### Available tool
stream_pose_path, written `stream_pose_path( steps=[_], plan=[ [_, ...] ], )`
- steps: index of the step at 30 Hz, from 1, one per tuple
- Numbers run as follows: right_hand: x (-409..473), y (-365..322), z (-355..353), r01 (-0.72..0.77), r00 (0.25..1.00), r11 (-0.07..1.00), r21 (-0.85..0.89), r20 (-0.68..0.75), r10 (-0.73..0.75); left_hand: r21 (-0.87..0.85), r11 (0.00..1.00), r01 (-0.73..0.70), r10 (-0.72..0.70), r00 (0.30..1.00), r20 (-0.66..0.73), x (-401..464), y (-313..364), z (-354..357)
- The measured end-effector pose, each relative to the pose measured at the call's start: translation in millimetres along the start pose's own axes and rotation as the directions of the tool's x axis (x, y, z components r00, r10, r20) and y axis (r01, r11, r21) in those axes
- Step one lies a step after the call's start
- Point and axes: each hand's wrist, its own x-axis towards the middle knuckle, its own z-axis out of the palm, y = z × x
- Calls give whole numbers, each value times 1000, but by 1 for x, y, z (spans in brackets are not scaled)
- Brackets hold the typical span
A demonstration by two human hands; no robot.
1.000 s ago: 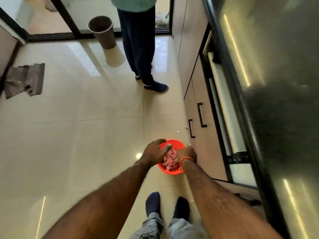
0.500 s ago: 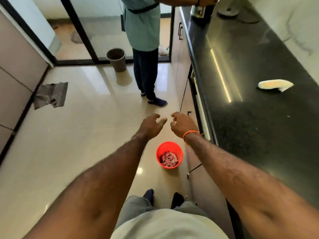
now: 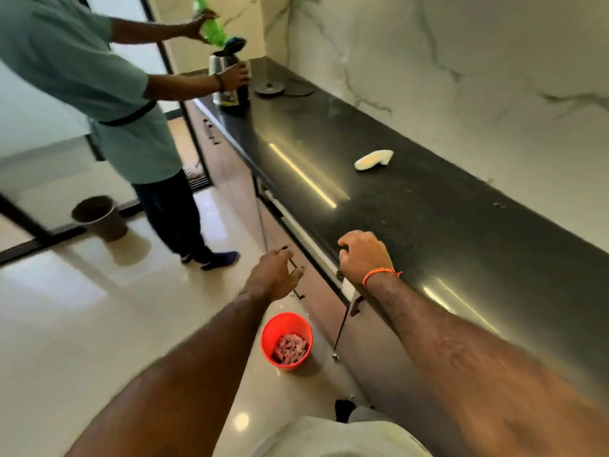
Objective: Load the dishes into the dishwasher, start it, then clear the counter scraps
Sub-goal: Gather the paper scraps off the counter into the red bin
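A red bowl (image 3: 286, 339) holding pinkish scraps stands on the floor beside the cabinets, below my hands. My left hand (image 3: 275, 275) hovers in the air in front of the cabinet handles, fingers loosely spread and holding nothing. My right hand (image 3: 364, 257), with an orange wristband, hangs over the front edge of the black counter (image 3: 412, 209), its fingers loosely curled and empty. On the counter further back lies a white and orange sponge-like piece (image 3: 374, 159).
Another person (image 3: 131, 127) stands at the far end of the counter, holding a kettle (image 3: 227, 82) and a green bottle (image 3: 211, 24). A brown bin (image 3: 99, 217) sits on the floor by the glass door. Cabinet fronts with dark handles (image 3: 293, 275) run under the counter.
Both hands left the red bowl on the floor and rose to counter height. The view lifted from the floor to the counter top, and my right hand moved over the counter edge.
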Motion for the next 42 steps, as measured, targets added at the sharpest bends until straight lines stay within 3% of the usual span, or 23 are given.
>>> stream_pose_path(
  steps=[8, 18, 31, 42],
  plan=[
    [-83, 65, -27, -387, 922, 921, -37, -21, 386, 52, 922, -383, 378, 922, 85, -3, 102, 33],
    [-233, 153, -44, -708, 699, 707, 0, -146, 700, 65, 664, -745, 706, 653, 272, -59, 219, 106],
    [-423, 256, -69, -856, 418, 487, 174, -324, 849, -51, 442, -896, 835, 390, 388, -169, 367, 219],
    [-545, 294, -53, -930, 30, 155, 334, -350, 936, -106, 174, -979, 826, 86, 557, -249, 448, 302]
  ],
)
